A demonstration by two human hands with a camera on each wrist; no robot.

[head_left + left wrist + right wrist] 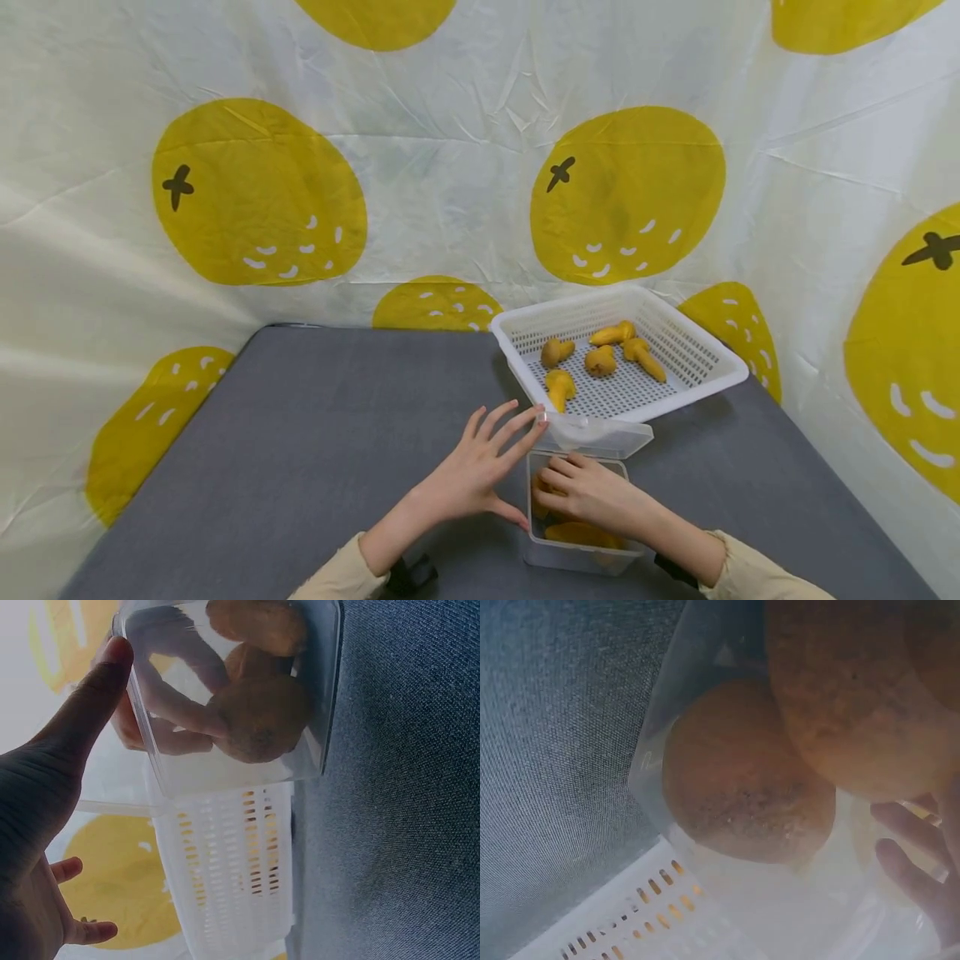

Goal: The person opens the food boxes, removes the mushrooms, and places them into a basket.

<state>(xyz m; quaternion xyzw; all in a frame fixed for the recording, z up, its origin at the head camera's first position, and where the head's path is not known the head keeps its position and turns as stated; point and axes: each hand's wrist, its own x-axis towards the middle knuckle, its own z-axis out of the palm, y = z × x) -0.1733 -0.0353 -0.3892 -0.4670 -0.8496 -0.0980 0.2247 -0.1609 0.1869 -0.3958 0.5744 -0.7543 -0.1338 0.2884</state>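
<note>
- I have the right hand (592, 493) reaching down into the clear box (573, 560), its fingers curled round a mushroom (262, 712); the thumb is hidden, so I cannot tell how firm the hold is.
- That mushroom sits inside the box, toward its left wall, directly under my right fingers.
- A second mushroom (581, 535) lies along the near side of the box, below the right palm; if I twist the right hand, I judge the two could knock and bruise.
- My left hand (480, 471) is spread at the box's left side and holds nothing, its thumb at the left rim. Too much push there could slide the box and spoil the right hand's hold.
- The lid (615, 437) stands tilted at the box's far side, close to my left fingertips; a careless brush could, I think, tip it down onto the right hand.
- Beyond the box, the white basket (675, 400) holds five more mushrooms (601, 362), out of both hands' immediate reach.
- Under the box spreads the grey table (337, 442).
</note>
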